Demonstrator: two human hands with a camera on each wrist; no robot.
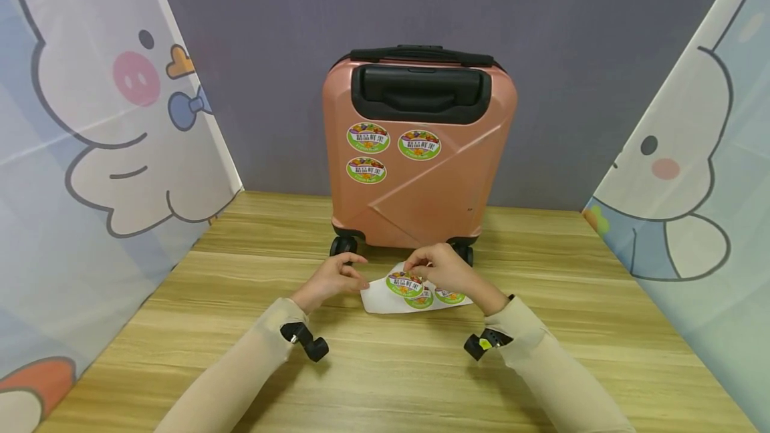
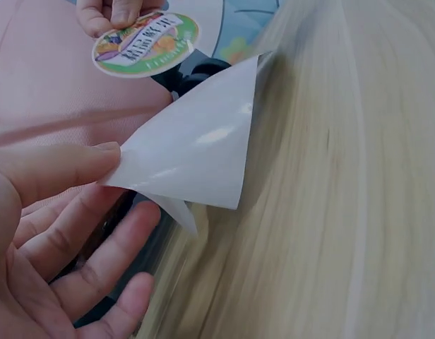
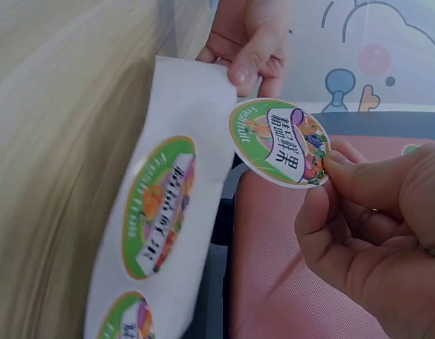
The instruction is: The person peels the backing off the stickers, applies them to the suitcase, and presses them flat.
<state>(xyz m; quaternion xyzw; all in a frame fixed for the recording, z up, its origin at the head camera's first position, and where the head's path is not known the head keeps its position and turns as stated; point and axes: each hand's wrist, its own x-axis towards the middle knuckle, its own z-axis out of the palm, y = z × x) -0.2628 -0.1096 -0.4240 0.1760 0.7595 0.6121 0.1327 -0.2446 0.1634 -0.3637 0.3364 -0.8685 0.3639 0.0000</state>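
Note:
Between thumb and fingertips, my right hand [image 1: 444, 267] pinches an oval fruit sticker [image 3: 281, 143] by its edge, lifted off the backing. My left hand [image 1: 332, 279] pinches a corner of the white backing sheet [image 2: 196, 134] between thumb and index finger, its other fingers spread loosely. Two more stickers [image 3: 159, 208] show on that sheet, which hangs low over the table. A pink suitcase [image 1: 421, 186] stands upright behind the hands, bearing three oval stickers [image 1: 368, 137] on the upper left of its front shell.
The wood-grain table [image 1: 385, 379] extends to both sides. A grey panel [image 1: 252, 85] rises behind the suitcase, with cartoon-printed panels [image 1: 120, 119] left and right. Black wheels [image 1: 344, 247] hold the suitcase just off the tabletop, close beyond the hands.

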